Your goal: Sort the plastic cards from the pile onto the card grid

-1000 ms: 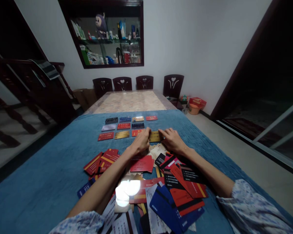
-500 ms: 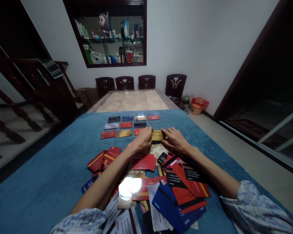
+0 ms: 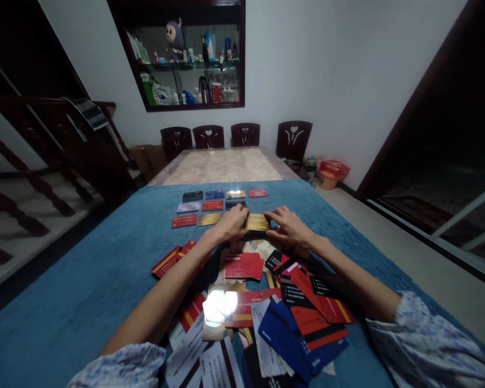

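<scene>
Both my hands rest on one gold card (image 3: pixel 257 221) at the right end of the nearest row of laid-out cards. My left hand (image 3: pixel 231 225) pinches its left edge with curled fingers. My right hand (image 3: pixel 288 226) pinches its right edge the same way. Beyond it, cards lie in three neat rows (image 3: pixel 210 205) on the blue cloth (image 3: pixel 105 269), red, gold, dark and blue ones. Between my forearms and towards me spreads a loose pile of cards (image 3: pixel 275 312), red, blue, black and white, overlapping one another.
Past the blue cloth the bare marble tabletop (image 3: pixel 222 166) runs to several dark wooden chairs (image 3: pixel 245 134) against the wall. A glass cabinet (image 3: pixel 186 59) hangs above them. Stair rails (image 3: pixel 44 156) stand at left; a red basket (image 3: pixel 334 169) sits on the floor at right.
My hands with the gold card have shifted slightly up and away from me in the picture; the view has tilted a little. The grip on the card looks the same.
</scene>
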